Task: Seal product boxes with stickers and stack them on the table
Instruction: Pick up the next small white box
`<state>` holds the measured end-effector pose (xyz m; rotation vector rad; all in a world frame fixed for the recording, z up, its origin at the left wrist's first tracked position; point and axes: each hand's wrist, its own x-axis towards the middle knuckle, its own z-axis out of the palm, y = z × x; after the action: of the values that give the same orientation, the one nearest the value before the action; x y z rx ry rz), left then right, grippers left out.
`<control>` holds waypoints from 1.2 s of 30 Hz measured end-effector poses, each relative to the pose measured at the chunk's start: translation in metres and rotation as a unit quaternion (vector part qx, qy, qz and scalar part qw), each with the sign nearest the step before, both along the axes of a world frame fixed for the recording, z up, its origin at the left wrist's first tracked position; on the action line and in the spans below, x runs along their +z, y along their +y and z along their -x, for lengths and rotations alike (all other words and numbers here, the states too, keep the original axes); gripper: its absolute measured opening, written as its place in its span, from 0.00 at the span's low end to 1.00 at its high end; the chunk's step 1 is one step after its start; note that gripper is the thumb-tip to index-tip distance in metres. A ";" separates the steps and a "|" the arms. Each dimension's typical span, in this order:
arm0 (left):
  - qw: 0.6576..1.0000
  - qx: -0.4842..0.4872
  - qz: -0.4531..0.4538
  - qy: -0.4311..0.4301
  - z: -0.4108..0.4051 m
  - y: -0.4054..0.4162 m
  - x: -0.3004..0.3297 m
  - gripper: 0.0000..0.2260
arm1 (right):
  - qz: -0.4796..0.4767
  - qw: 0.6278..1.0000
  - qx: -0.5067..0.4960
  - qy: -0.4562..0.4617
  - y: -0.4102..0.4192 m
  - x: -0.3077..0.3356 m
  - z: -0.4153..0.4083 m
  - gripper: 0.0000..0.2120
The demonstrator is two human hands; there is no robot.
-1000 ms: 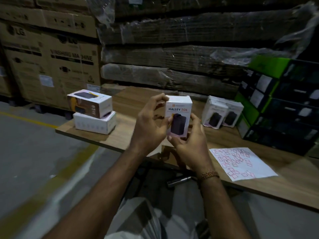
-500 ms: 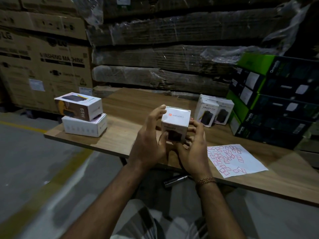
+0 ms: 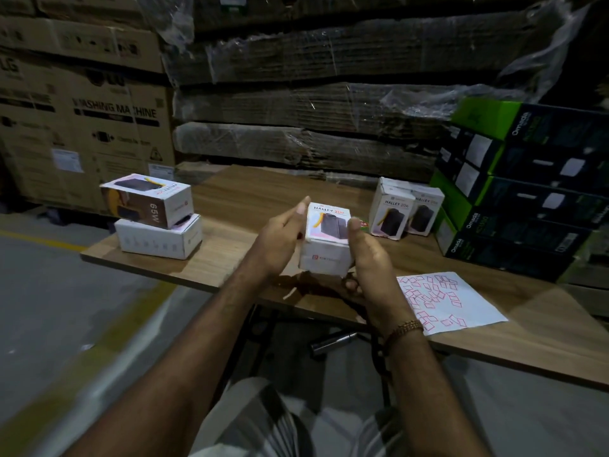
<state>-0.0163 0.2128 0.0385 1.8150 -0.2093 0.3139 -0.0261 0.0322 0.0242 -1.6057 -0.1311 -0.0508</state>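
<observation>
A small white Halley 20K product box (image 3: pixel 326 240) is held over the table's near edge, tipped so its printed face points up and away from me. My left hand (image 3: pixel 280 247) grips its left side and my right hand (image 3: pixel 369 258) its right side, thumb on the top corner. A white sheet of red-outlined stickers (image 3: pixel 445 300) lies on the wooden table (image 3: pixel 250 199) just right of my right hand. Two more Halley boxes (image 3: pixel 405 209) stand upright behind. At the left, a 65W box (image 3: pixel 146 201) lies on top of a plain white box (image 3: pixel 158 239).
Green-and-black Omada cartons (image 3: pixel 524 196) are stacked on the table's right end. Wrapped flat cardboard (image 3: pixel 313 94) and LG washing-machine cartons (image 3: pixel 82 127) rise behind the table. A metal cylinder (image 3: pixel 333 341) lies on the floor under the table.
The box has been turned in both hands: first upright with its front facing me, then tipped forward, now rotated so the printed face points upward. The view has shifted slightly.
</observation>
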 end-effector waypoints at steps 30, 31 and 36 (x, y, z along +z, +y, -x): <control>0.971 -0.045 0.214 0.097 0.004 -0.016 -0.039 0.16 | 0.077 0.994 -0.071 -0.033 -0.002 -0.018 -0.007 0.48; 0.970 -0.044 0.219 0.096 0.006 -0.017 -0.038 0.16 | 0.077 0.994 -0.073 -0.034 -0.003 -0.020 -0.008 0.48; 0.977 -0.030 0.195 0.085 0.010 -0.011 -0.036 0.17 | 0.074 0.993 -0.081 -0.052 -0.006 -0.027 -0.010 0.46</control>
<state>-0.0265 0.2018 0.0024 1.4333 -0.0749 0.1437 -0.0161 0.0262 -0.0030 -1.7589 -0.0866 -0.2570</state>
